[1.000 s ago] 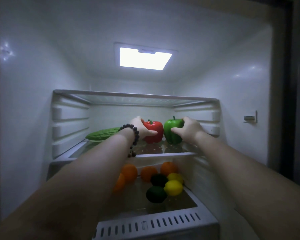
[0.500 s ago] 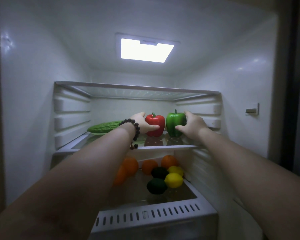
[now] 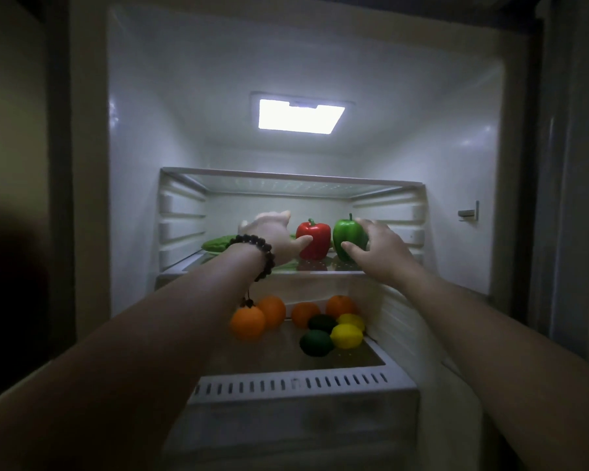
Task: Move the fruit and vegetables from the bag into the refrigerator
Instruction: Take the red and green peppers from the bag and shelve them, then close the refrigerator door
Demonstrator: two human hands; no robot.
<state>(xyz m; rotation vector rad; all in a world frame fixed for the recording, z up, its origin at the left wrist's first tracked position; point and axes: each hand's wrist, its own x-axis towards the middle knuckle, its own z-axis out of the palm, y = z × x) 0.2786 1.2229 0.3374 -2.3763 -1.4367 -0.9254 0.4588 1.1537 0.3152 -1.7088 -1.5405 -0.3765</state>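
Note:
Inside the open refrigerator, a red bell pepper (image 3: 315, 237) and a green bell pepper (image 3: 347, 232) stand upright side by side on the middle glass shelf (image 3: 320, 272). My left hand (image 3: 269, 232), with a dark bead bracelet on the wrist, is just left of the red pepper. Its thumb touches the pepper's front and its fingers are stretched out clear of it. My right hand (image 3: 378, 246) cups the green pepper from the right, thumb across its front and fingers curled at its upper right side. No bag is in view.
A bumpy green vegetable (image 3: 216, 243) lies at the shelf's left, partly behind my left wrist. Below, the crisper drawer (image 3: 293, 382) holds several oranges (image 3: 271, 311), two lemons (image 3: 347, 335) and two dark green limes (image 3: 315, 343). An upper glass shelf (image 3: 293, 178) spans above the peppers.
The view has pulled back from the refrigerator. My left hand's fingers have come off the red pepper, leaving only the thumb on it. Both peppers now stand on the shelf.

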